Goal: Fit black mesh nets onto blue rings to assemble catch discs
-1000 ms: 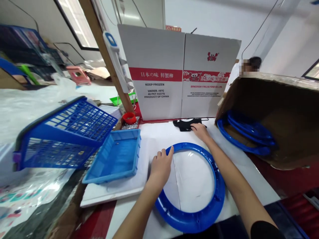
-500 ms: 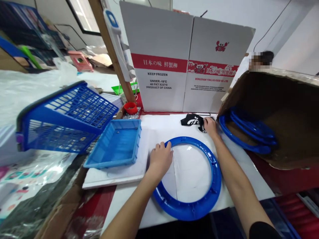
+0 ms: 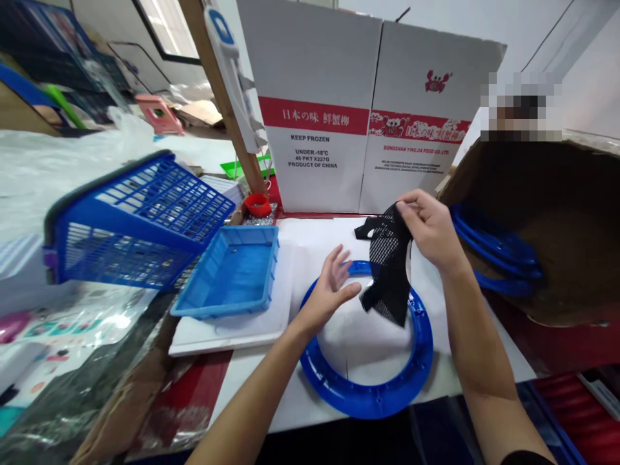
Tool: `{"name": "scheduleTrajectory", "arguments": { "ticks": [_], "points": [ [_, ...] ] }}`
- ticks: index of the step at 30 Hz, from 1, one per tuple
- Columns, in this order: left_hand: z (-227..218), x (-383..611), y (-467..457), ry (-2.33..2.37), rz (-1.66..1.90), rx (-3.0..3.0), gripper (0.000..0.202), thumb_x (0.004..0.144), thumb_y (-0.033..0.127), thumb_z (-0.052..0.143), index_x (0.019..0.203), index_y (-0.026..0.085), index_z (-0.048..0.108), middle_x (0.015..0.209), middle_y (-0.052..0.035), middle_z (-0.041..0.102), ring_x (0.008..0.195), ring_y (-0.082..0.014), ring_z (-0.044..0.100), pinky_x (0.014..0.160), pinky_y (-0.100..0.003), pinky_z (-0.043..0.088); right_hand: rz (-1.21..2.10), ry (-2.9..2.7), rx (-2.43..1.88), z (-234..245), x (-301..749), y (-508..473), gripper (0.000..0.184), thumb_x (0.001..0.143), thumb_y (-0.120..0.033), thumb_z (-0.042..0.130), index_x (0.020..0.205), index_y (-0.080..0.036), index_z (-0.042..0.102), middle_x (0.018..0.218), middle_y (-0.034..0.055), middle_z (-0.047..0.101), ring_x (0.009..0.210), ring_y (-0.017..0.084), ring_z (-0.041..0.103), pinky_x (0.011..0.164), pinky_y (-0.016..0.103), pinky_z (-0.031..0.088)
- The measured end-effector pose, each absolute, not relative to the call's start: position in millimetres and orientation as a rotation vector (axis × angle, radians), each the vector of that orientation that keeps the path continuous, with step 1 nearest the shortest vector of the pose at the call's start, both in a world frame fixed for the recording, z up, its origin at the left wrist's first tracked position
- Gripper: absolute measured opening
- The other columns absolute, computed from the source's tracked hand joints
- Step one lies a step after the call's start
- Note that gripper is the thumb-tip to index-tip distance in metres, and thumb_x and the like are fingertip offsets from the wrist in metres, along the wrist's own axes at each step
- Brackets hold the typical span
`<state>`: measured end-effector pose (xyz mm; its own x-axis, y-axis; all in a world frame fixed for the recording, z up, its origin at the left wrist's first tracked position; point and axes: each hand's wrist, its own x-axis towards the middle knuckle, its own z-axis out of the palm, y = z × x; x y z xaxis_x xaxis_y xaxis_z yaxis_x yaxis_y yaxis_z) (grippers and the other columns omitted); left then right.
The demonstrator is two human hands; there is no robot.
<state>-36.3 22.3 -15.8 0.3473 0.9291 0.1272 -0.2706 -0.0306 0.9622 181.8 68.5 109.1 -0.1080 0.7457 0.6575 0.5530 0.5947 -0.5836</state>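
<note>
A piece of black mesh fabric [image 3: 391, 258] hangs from my right hand [image 3: 429, 223], pinched at its upper edge between thumb and fingers. It dangles over the far right part of a blue plastic ring [image 3: 372, 399], which lies flat on the white work surface. My left hand [image 3: 332, 287] is raised above the ring's left side, fingers spread, with nothing in it. A gap separates it from the fabric. Another small black piece [image 3: 363, 230] shows behind the mesh; whether it is part of the same fabric I cannot tell.
At left, a shallow blue tray [image 3: 225, 274] rests on a white slab beside a tilted blue basket [image 3: 121, 239]. A red cup [image 3: 258, 205] stands behind. To the right, an open cardboard box [image 3: 571, 258] holds more blue rings [image 3: 498, 248]. White carton panels [image 3: 314, 181] stand upright at the back.
My right hand has lifted the black mesh fabric off the table and brought it toward me over the ring. The left hand has let go of the ring and opened.
</note>
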Motion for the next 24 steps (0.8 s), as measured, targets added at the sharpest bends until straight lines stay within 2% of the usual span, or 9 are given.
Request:
{"name": "scheduleTrajectory", "arguments": {
  "ticks": [2,5,8,11,13,15,20,22,24],
  "points": [
    [-12,-36,18,0.426,0.945,1.048,0.106,0.069,0.079,0.09,0.153,0.027,0.051,0.164,-0.0202,0.052,0.152,-0.0441,0.05,0.124,-0.057,0.042,0.167,-1.935,-1.223,106,173,56,0.02,0.109,-0.04,0.055,0.1,-0.024,0.065,0.073,-0.0005,0.062,0.066,0.018,0.059,0.066,0.031,0.044],
    [-10,-35,15,0.312,0.803,0.889,0.088,0.075,0.086,0.08,0.135,0.024,0.065,0.139,-0.0184,0.07,0.126,-0.0382,0.07,0.104,-0.051,0.056,0.122,-2.136,-1.525,87,170,49,0.017,0.106,-0.03,0.053,0.096,-0.024,0.066,0.071,0.0018,0.064,0.066,0.02,0.057,0.067,0.033,0.039],
    [-12,-32,16,0.536,0.793,0.839,0.067,0.078,0.069,0.088,0.122,0.022,0.067,0.112,-0.0102,0.077,0.09,-0.0226,0.074,0.08,-0.035,0.058,0.381,-2.225,-1.659,55,180,51,0.019,0.103,-0.027,0.055,0.089,-0.023,0.067,0.074,0.0027,0.067,0.071,0.019,0.06,0.068,0.031,0.04],
    [-14,-26,17,0.812,0.764,1.076,0.039,0.083,0.044,0.088,0.104,0.018,0.069,0.093,-0.0046,0.074,0.077,-0.0172,0.069,0.071,-0.028,0.053,0.849,-2.234,-1.593,27,202,56,0.019,0.098,-0.035,0.061,0.091,-0.02,0.071,0.074,0.0001,0.068,0.071,0.017,0.059,0.068,0.029,0.044],
    [-13,-26,16,1.014,0.759,1.43,0.017,0.09,0.032,0.077,0.095,0.018,0.069,0.088,-0.0042,0.072,0.078,-0.019,0.069,0.073,-0.03,0.053,1.108,-2.202,-1.518,15,217,58,0.025,0.093,-0.042,0.066,0.099,-0.018,0.073,0.076,-0.0008,0.067,0.07,0.016,0.058,0.066,0.028,0.045],
    [-9,-31,16,1.283,0.734,1.865,0.006,0.095,0.02,0.065,0.098,0.018,0.07,0.092,-0.0058,0.073,0.084,-0.0225,0.07,0.078,-0.035,0.055,1.237,-2.13,-1.498,10,229,58,0.035,0.09,-0.047,0.069,0.109,-0.018,0.073,0.081,-0.0005,0.068,0.068,0.015,0.059,0.06,0.026,0.045],
    [-4,-47,23,1.524,0.222,2.632,0.034,0.096,0.003,0.047,0.114,0.018,0.071,0.119,-0.0161,0.072,0.103,-0.0316,0.072,0.078,-0.041,0.057,1.433,-2.072,-1.556,14,237,54,0.04,0.088,-0.044,0.072,0.119,-0.019,0.066,0.079,-0.0001,0.069,0.062,0.015,0.064,0.046,0.023,0.041],
    [-6,-46,23,1.439,0.242,2.781,0.037,0.096,0.002,0.047,0.12,0.017,0.072,0.129,-0.0191,0.07,0.116,-0.0341,0.069,0.091,-0.047,0.058,1.43,-2.098,-1.583,15,234,52,0.036,0.091,-0.041,0.069,0.119,-0.019,0.066,0.075,0.0001,0.069,0.061,0.016,0.065,0.047,0.024,0.043],
    [-11,-40,19,1.295,0.347,2.87,0.033,0.1,0.009,0.053,0.125,0.017,0.072,0.138,-0.0201,0.068,0.129,-0.0368,0.064,0.111,-0.057,0.05,1.375,-2.147,-1.605,15,231,50,0.031,0.094,-0.04,0.065,0.117,-0.019,0.068,0.078,0.0013,0.071,0.062,0.016,0.068,0.051,0.025,0.047]
  ]
}}
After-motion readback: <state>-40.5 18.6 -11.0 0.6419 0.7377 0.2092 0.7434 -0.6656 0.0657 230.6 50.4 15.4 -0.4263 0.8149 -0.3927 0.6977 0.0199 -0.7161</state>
